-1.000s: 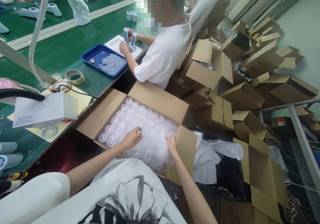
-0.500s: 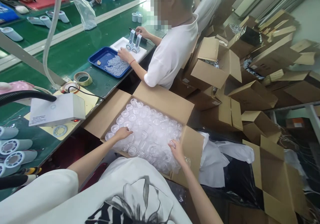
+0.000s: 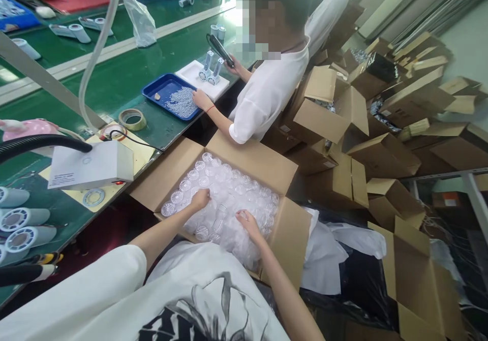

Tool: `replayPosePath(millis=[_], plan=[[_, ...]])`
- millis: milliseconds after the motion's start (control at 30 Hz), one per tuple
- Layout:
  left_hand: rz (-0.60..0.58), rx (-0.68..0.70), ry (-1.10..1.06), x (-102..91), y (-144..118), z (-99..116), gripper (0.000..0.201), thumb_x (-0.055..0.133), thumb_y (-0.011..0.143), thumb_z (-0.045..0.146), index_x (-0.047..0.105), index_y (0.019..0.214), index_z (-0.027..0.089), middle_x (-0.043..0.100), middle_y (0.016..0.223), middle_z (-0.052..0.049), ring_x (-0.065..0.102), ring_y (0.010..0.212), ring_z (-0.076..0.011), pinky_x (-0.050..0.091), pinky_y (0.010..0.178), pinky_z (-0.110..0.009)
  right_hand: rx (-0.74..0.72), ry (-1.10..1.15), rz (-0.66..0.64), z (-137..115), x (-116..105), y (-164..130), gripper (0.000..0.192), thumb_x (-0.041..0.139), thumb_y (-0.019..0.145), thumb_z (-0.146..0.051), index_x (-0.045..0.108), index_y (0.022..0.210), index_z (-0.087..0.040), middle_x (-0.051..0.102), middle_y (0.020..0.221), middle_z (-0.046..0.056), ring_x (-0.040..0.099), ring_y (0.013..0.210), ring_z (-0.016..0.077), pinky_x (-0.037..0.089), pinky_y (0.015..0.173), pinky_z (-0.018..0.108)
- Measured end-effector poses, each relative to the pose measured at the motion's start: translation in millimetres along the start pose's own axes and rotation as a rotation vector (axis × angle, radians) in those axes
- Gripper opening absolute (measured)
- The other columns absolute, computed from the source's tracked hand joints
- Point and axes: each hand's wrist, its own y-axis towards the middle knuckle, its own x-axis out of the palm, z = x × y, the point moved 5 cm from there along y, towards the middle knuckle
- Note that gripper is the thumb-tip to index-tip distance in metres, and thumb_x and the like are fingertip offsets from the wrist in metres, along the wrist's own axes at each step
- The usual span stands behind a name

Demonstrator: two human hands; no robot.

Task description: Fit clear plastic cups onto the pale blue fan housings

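An open cardboard box [image 3: 251,153] in front of me is filled with clear round plastic parts [image 3: 185,185], which have ribbed ends. Thin, cloudy plastic film [image 3: 238,242] covers the parts in the middle and near side. Over the left half of the box, my left hand [image 3: 201,198] is closed with its fingers curled at the film. My right hand [image 3: 247,223] is over the middle, thumb and fingers pinched together against the film. What lies between the fingers of either hand is too small to make out.
At the left is a green bench with a white device [image 3: 91,165], tape roll [image 3: 132,119] and light-blue cylindrical housings [image 3: 30,239]. A co-worker [image 3: 267,82] sits ahead by a blue tray [image 3: 152,84], holding a dark tool [image 3: 221,51]. Cardboard boxes [image 3: 331,171] crowd the right.
My right hand has moved left, from the right side of the box toward its middle. My left hand has shifted slightly right and curled. The co-worker has lifted the dark tool.
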Motion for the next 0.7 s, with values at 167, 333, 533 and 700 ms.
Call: replayPosePath(millis=[167,333,533,700], plan=[[-0.027,0.137,-0.075,-15.8,2,27,0.031,0.054,0.09,0.032,0.056,0.115,0.013,0.06,0.113,-0.009,0.06,0.097,-0.0199,0.053,0.082,-0.04,-0.051,-0.255,-0.239,-37,52,1,0.027,0.056,0.089,-0.035,0.059,0.107,-0.015,0.063,0.107,0.006,0.061,0.096,0.0191,0.05,0.085,0.042],[-0.054,0.261,-0.096,-25.7,0,51,0.03,0.055,0.089,0.032,0.057,0.112,0.013,0.061,0.11,-0.008,0.061,0.095,-0.0192,0.053,0.081,-0.039,-0.033,-0.445,-0.348,-66,117,-4,0.028,0.055,0.089,-0.037,0.06,0.108,-0.016,0.062,0.111,0.007,0.06,0.1,0.0204,0.049,0.089,0.044],[0.017,0.241,-0.022,-51.6,-13,14,0.03,0.054,0.09,0.031,0.056,0.114,0.014,0.058,0.116,-0.009,0.059,0.102,-0.0208,0.051,0.086,-0.042,0.045,-0.421,-0.274,-53,137,1,0.028,0.055,0.09,-0.036,0.059,0.109,-0.016,0.061,0.112,0.007,0.06,0.099,0.02,0.05,0.086,0.042],[-0.09,0.094,0.096,-32.2,-43,-45,0.029,0.054,0.089,0.032,0.057,0.112,0.014,0.06,0.112,-0.008,0.06,0.097,-0.0197,0.052,0.083,-0.04,0.08,-0.244,-0.172,-33,129,5,0.024,0.056,0.089,-0.034,0.061,0.104,-0.016,0.063,0.107,0.006,0.061,0.094,0.0181,0.052,0.082,0.039]])
